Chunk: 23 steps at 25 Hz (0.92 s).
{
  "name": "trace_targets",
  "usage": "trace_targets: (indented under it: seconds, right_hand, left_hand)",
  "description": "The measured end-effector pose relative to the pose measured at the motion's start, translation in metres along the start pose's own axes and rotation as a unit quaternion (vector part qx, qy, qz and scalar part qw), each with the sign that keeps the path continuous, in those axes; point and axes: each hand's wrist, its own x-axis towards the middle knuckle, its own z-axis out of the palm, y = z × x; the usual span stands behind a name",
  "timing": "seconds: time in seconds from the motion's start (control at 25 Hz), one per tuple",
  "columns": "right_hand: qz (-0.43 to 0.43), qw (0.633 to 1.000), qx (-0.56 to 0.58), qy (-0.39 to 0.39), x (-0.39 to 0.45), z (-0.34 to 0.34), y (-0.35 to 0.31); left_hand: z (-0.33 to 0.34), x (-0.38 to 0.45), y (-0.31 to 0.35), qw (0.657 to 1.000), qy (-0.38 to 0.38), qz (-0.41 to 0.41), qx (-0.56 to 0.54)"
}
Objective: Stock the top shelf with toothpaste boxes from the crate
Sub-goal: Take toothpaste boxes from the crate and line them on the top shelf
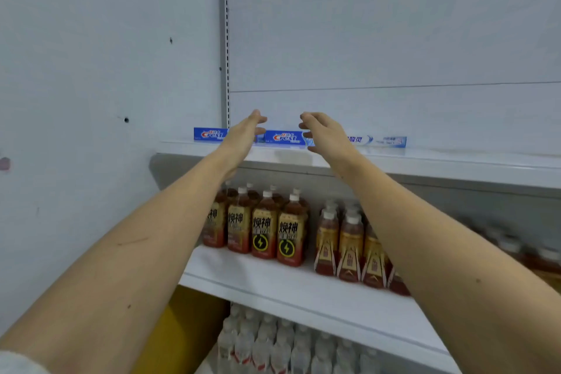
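Three toothpaste boxes lie in a row on the white top shelf [425, 161]: a blue box [210, 134] at the left end, a second blue box [283, 137] in the middle, and a white-and-blue box [379, 140] to the right. My left hand [243, 133] is raised in front of the gap between the two blue boxes, fingers loosely extended and holding nothing. My right hand [326, 132] hovers in front of the right end of the middle box, fingers relaxed, also holding nothing. The crate is out of view.
On the shelf below stand brown drink bottles with yellow labels [261, 228] and a second group of bottles [349, 243]. Clear water bottles [273, 343] fill the lowest shelf. A slotted upright [224, 39] runs up the back wall. Something yellow [182, 328] stands low left.
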Motion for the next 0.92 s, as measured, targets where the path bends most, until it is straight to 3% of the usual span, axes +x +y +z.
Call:
trace_targets:
  seconds: [0.24, 0.52, 0.92]
  right_hand:
    - [0.091, 0.995, 0.034, -0.019, -0.097, 0.027, 0.051]
    - [0.277, 0.960, 0.034, -0.015, -0.237, 0.056, 0.141]
    - [0.498, 0.866, 0.005, -0.042, -0.459, 0.009, 0.302]
  left_hand:
    - [0.025, -0.080, -0.063, 0.994, -0.019, -0.067, -0.089]
    - [0.075, -0.206, -0.182, 0.968, -0.089, -0.214, -0.098]
    - [0.223, -0.377, -0.305, 0.881, -0.232, -0.410, -0.039]
